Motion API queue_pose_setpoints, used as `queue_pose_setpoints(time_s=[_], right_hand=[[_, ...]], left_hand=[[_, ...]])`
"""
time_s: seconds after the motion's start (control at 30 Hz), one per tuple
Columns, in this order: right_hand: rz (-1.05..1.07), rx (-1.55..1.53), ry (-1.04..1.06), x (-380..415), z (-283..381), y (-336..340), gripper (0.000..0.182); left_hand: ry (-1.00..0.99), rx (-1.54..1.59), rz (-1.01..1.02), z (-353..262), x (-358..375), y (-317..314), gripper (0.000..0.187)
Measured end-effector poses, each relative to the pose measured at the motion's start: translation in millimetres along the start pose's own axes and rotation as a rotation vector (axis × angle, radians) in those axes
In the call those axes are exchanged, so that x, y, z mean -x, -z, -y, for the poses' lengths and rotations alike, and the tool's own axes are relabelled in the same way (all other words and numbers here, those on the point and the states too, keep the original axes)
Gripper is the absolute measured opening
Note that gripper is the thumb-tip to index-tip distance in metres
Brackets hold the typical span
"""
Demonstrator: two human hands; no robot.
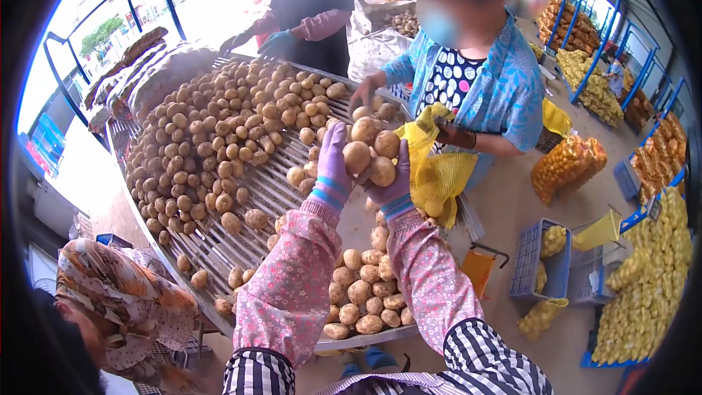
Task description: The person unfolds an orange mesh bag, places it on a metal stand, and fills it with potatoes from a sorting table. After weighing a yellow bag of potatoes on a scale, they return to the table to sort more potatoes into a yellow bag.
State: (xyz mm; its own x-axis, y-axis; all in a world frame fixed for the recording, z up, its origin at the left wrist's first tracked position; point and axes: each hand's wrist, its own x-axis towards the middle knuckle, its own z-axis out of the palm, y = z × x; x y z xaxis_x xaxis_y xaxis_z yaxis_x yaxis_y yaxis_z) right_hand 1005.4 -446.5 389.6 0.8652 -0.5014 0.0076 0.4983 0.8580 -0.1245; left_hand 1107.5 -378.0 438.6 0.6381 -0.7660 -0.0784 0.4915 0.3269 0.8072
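My left hand (333,167), in a purple glove with a striped cuff, is curved around the left side of a cluster of potatoes (357,156). From the right, my right hand (396,189), gloved alike, presses against the same cluster, so several potatoes are held between both palms above the slatted sorting table (241,238). Just right of my hands is a yellow mesh bag (430,175), held by the person opposite. Below my forearms, a pile of potatoes (362,292) lies at the table's near edge.
Many potatoes (197,132) spread over the table's left and far side. Full sacks (175,77) lie at its far left edge. Co-workers stand opposite and at lower left. Blue crates (540,260) and bagged potatoes (567,168) stand on the floor at right.
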Motion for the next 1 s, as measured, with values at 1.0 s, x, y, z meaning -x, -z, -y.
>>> queue_pose_setpoints(time_s=[1.0], right_hand=[[-0.276, -0.466, 0.502, 4, 42, 110, 0.056]], left_hand=[[0.132, -0.549, -1.563, 80, 629, 506, 0.029]])
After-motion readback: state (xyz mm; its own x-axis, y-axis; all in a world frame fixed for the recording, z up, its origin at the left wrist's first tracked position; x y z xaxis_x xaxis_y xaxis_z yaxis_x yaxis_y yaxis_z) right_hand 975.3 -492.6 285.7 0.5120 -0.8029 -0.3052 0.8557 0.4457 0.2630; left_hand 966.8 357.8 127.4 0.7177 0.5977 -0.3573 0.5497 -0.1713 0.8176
